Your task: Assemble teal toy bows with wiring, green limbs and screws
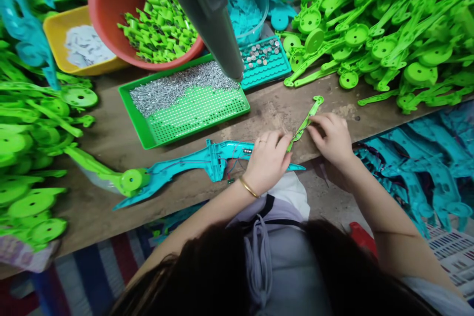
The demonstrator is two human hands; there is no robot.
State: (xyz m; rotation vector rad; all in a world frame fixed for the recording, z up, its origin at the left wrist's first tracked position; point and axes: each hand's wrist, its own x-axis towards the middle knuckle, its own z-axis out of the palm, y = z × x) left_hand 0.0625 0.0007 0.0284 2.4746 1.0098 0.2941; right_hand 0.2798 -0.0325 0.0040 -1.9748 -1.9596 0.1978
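A narrow light-green plastic arm (pixel 316 106) with a rounded far end lies slantwise just above the bench's near edge. My left hand (pixel 268 160), with a gold bangle at the wrist, closes its fingertips on the near end of this arm. At the arm's middle, my right hand (pixel 331 138) pinches it between thumb and fingers. Under my left hand runs a blue plastic bow-shaped shell (pixel 181 162), with thin wires and a small metal spring-like piece (pixel 247 151); part of it is hidden. A green limb with a round disc (pixel 132 180) meets the shell's left end.
A green tray (pixel 177 128) of small metal screws sits beyond the shell, beside a blue tray (pixel 264 76) with round metal pieces. Behind are a red bowl (pixel 107 5) and a yellow tray (pixel 55 34). A grey tool (pixel 207 15) hangs overhead. Green parts (pixel 385 49) pile up on both sides.
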